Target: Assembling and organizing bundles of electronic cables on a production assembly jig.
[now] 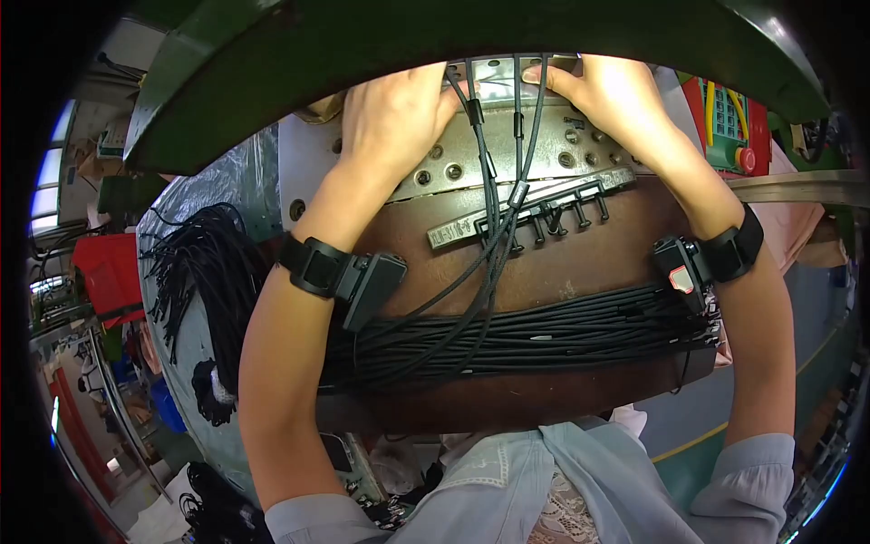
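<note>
Both hands reach to a metal mould plate point(494, 145) under a green machine frame point(471, 32). My left hand point(396, 113) is at its left side, thumb pointing inward beside the leftmost black cable. On the right, the thumb of my right hand point(621, 95) lies against the rightmost black cable point(535, 136). The frame's edge hides the other fingers of both hands, so their grip cannot be made out. A few black cables with small connector sleeves point(475, 112) run from between the hands down toward me, crossing over a metal bar point(535, 208) fitted with black pins.
A bundle of black cables point(544, 335) lies across the brown work surface point(580, 263) near me. More cables point(208, 272) hang in a heap at left. A red control box point(761, 136) with a red button stands at right. Black devices are strapped to both wrists.
</note>
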Motion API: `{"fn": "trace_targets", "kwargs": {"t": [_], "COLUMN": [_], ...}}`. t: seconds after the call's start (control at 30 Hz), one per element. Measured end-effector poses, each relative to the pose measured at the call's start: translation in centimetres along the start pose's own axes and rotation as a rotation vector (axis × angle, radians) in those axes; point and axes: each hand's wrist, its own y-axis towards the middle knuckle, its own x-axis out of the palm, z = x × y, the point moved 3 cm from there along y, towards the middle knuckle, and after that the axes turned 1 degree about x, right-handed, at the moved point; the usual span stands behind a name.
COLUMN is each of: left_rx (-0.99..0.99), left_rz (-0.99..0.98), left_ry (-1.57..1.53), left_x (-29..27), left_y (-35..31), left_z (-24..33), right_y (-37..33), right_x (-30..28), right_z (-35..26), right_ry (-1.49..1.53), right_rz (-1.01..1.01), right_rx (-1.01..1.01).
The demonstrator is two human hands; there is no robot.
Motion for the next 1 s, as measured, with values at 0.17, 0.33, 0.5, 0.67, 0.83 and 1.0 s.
{"fn": "trace_targets", "kwargs": {"t": [0.17,0.33,0.5,0.67,0.83,1.0], "left_rx": [-0.189,-0.215,-0.229,-0.209,-0.466,-0.623], "left_rz": [-0.176,-0.239,-0.205,-0.271,-0.401,-1.357], "left_ry": [-0.006,-0.014,-0.154,-0.084,-0.203,-1.744], "left_x": [0.3,0.1,0.2,-0.7,-6.7,-19.7], "left_y": [0.0,0.1,0.6,1.7,-0.8,-11.5], "left_z": [-1.5,-1.5,-1.4,-0.8,-0.1,9.8], "right_y": [-0.1,-0.2,-0.4,-0.3,-5.0,-27.6], "right_x": [-0.1,-0.8,-0.8,-2.4,-6.4,-18.4], "right_z": [-0.3,-1.6,-1.0,-1.6,-3.5,4.7], "right_ry": [-0.037,-0.041,0.0,0.062,0.143,0.091], "right_rz": [-0.101,-0.168,-0.02,-0.155,0.076,0.375], "right_rx": [0.094,0.156,0.025,0.168,-0.203,0.533]}}
